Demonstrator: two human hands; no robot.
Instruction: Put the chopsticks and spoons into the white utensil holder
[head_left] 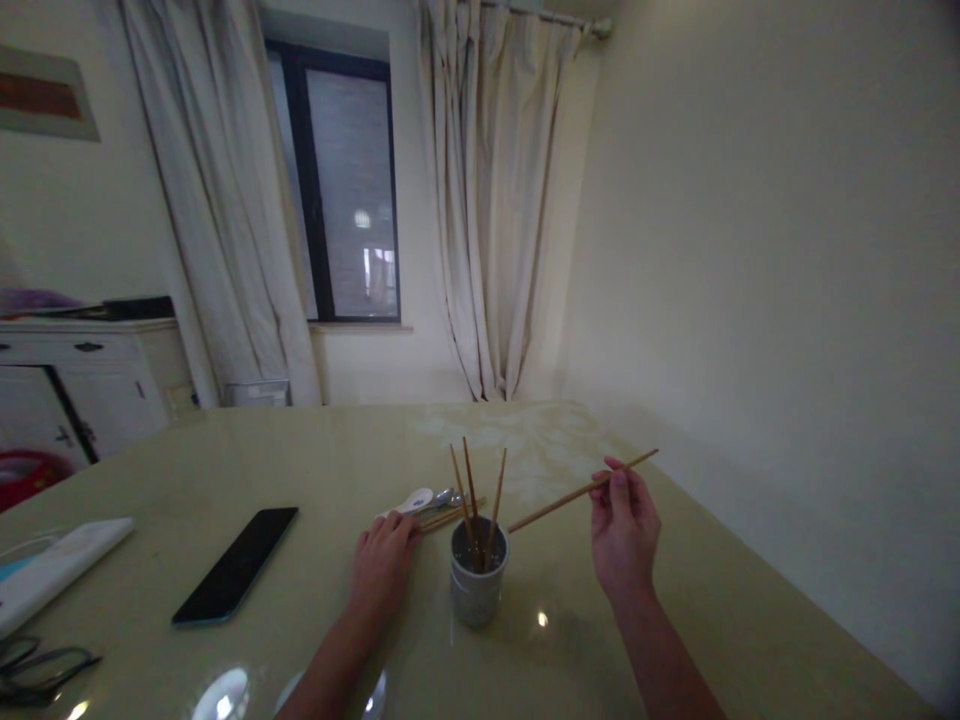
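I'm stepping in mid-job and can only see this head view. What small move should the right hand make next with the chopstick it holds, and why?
Probably tip the chopstick upright and lower it into the cup. The right hand pinches it in the air, pointing toward the cup, which already holds three chopsticks upright. The left hand rests on the table beside the loose utensils.

Near centre: the cup [478, 585] with three upright chopsticks [474, 505] blocks a straight pass between the hands.
Far of cup: spoons [420, 500] and loose chopsticks lie flat, crowding that strip.
Left: phone [236, 563] lies well apart, bare table [337, 450] around it.
Right: open tabletop up to the wall [787, 300].
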